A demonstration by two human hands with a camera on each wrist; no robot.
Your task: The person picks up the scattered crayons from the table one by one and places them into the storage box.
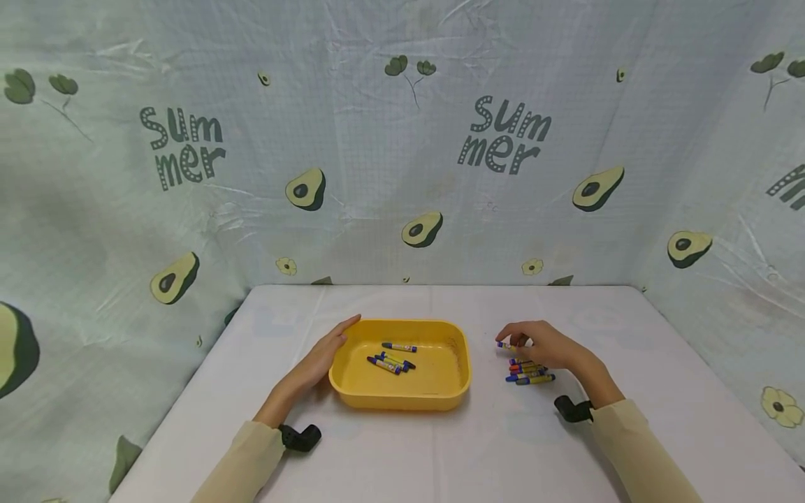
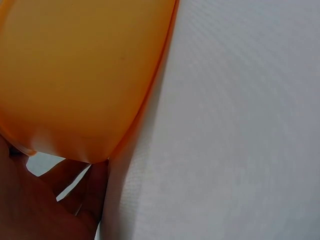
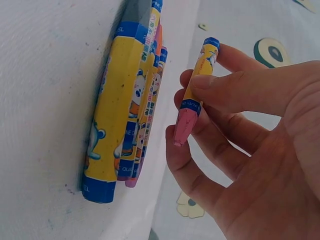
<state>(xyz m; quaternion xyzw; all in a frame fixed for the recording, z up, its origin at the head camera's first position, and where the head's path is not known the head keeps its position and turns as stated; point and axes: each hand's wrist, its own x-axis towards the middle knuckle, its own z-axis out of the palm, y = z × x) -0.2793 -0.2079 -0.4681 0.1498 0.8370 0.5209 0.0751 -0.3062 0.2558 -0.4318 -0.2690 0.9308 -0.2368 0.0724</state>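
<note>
A yellow plastic tray [image 1: 399, 403] stands on the table, with several oil pastels [image 1: 391, 362] lying inside it. At its left side is my left hand [image 1: 322, 360], the fingers touching the outer wall. In the left wrist view, those fingers [image 2: 92, 192] lie against the orange-looking wall with gaps between them. To the right of the tray, my right hand [image 1: 546, 344] pinches a short pink oil pastel [image 3: 200, 75] between thumb and fingers, its bare pink tip pointing down in the right wrist view. Just below this hand lies a group of wrapped oil pastels [image 1: 531, 372] on the table.
A white cloth covers the table [image 1: 434, 454]. Behind it hangs a pale curtain [image 1: 377, 140] printed with avocados and the word summer. A black wrist camera [image 1: 300, 438] sits on the left wrist and another black camera [image 1: 572, 409] on the right.
</note>
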